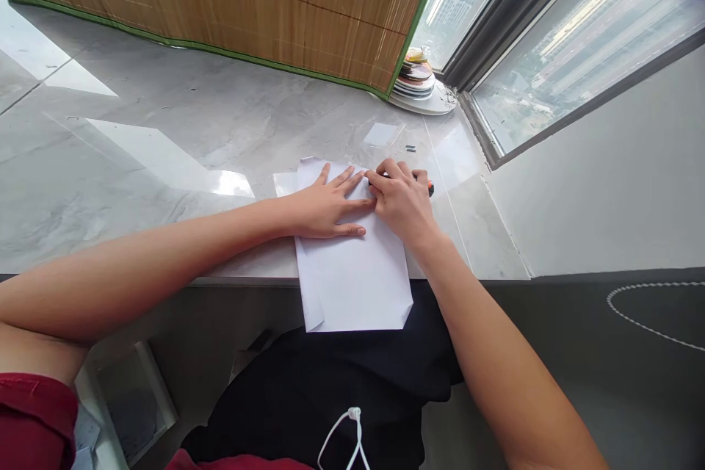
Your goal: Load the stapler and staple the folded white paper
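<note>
A white sheet of paper (358,275) with folded edges and corners lies on the grey marble ledge, its near end hanging past the front edge. Spread flat on the upper part of the paper is my left hand (330,207), fingers apart and pressing down. Just right of those fingertips, my right hand (402,198) is closed around a black tool with an orange end (430,188), which looks like a utility knife. Most of the tool, including its tip, is hidden under my fingers. Two small dark slivers (410,148) lie beyond my right hand.
A small white paper piece (380,134) lies beyond the sheet. Stacked plates (416,84) stand in the window corner beside a bamboo blind (247,7) with green edging. The window frame (496,154) and a white wall (595,183) bound the ledge on the right.
</note>
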Demonstrator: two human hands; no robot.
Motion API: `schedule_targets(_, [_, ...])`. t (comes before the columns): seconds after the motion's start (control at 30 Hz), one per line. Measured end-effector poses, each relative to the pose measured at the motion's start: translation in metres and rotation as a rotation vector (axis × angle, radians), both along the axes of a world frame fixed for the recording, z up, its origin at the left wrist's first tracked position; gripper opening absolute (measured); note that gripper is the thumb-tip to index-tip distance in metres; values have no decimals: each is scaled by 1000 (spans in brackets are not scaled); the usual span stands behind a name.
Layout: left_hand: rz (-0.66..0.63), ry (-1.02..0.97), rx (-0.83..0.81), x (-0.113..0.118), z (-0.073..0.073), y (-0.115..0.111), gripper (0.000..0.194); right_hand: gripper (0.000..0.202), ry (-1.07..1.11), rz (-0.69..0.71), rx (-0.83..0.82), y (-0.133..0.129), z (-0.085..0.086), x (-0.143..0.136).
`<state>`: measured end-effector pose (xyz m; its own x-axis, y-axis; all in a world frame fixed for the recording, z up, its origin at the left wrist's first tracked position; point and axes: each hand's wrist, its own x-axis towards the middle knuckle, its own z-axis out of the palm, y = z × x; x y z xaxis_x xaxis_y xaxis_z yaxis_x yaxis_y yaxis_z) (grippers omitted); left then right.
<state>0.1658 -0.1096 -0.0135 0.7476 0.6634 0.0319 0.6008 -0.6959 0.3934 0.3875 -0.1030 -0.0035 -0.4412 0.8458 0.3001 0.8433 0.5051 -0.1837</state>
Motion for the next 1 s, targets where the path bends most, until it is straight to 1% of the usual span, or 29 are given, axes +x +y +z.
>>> schedule_targets(0.17, [2,41,-7,-1,4,0,72,41,5,-11,36,-3,0,1])
schedule_targets(0.3, [7,59,3,-1,7,0,72,58,119,-46,25,-2,3,17])
schedule_targets(0.4, [9,70,9,-2,7,0,71,62,215,-83,37,3,1,30])
schedule_targets(0.5, [21,86,11,-2,6,1,73,60,254,-156,77,11,-3,39])
schedule_targets(0.6, [36,102,25,-2,3,3,83,56,301,-246,101,17,-8,48])
schedule_targets(0.7, [47,125,37,-3,1,3,93,47,355,-350,94,19,-13,56])
schedule_targets(0.8, [48,144,36,-3,2,3,94,40,368,-438,63,19,-17,63])
schedule_targets(0.9, [50,145,49,-3,4,3,92,32,393,-477,35,17,-15,64])
schedule_targets(1.0, [80,132,73,-2,3,9,89,30,502,-459,87,12,-8,55])
